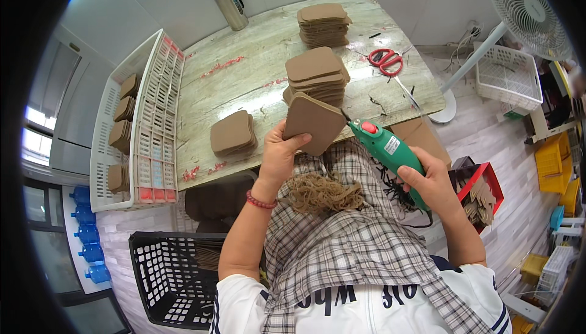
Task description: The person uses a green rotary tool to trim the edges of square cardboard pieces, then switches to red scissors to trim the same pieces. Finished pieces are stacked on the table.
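Note:
My left hand [282, 154] grips a brown flat pad [314, 123] with rounded corners, thumb on its face, tilted above my lap. In my right hand [425, 181] is a green handheld power tool [390, 149] with a red button. Its narrow dark tip reaches the pad's right edge; I cannot tell whether they touch. Behind the held pad stands a stack of similar brown pads [314, 68], with another stack [323, 20] farther back. A lower pile of pads [232, 134] lies left of my left hand. Tangled brown trimmings [325, 193] rest on my checked apron [348, 242].
Red-handled scissors [386, 62] lie on the worn table [244, 84] among dark scraps. A steel flask [230, 4] stands at the back. Left is a white crate [157, 120] with pads; below it, a black crate [177, 279]. Right are a red box [497, 187] and a fan [531, 10].

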Motion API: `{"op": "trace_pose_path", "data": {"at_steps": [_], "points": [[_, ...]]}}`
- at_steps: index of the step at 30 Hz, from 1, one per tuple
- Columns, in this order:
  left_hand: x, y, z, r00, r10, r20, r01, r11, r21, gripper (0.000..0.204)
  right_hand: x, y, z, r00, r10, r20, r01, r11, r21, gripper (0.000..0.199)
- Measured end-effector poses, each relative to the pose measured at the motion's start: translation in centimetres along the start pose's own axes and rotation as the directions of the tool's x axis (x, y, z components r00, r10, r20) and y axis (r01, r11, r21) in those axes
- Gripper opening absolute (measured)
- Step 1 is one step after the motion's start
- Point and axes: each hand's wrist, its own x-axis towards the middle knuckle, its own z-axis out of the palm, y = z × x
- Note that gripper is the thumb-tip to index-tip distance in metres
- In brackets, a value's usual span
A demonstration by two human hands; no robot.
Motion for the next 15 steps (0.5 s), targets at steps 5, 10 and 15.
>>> {"op": "trace_pose_path", "data": {"at_steps": [5,10,15], "points": [[-0.1,0.7,-1.8,0.988,-0.130,0.081,0.116,0.982,0.152,0.035,-0.4,0.2,-0.4,0.999,0.027,0.046,-0.023,0.997,-0.078,0.037],[-0.9,0.6,-1.2,0.958,-0.275,0.082,0.263,0.956,0.132,0.035,-0.5,1.0,0.0,0.999,0.020,0.050,-0.012,0.990,-0.143,0.040],[-2.2,0.0,-0.8,0.930,-0.367,0.034,0.354,0.915,0.192,0.041,0.0,1.0,1.1,0.997,0.045,0.066,-0.036,0.992,-0.123,0.039]]}}
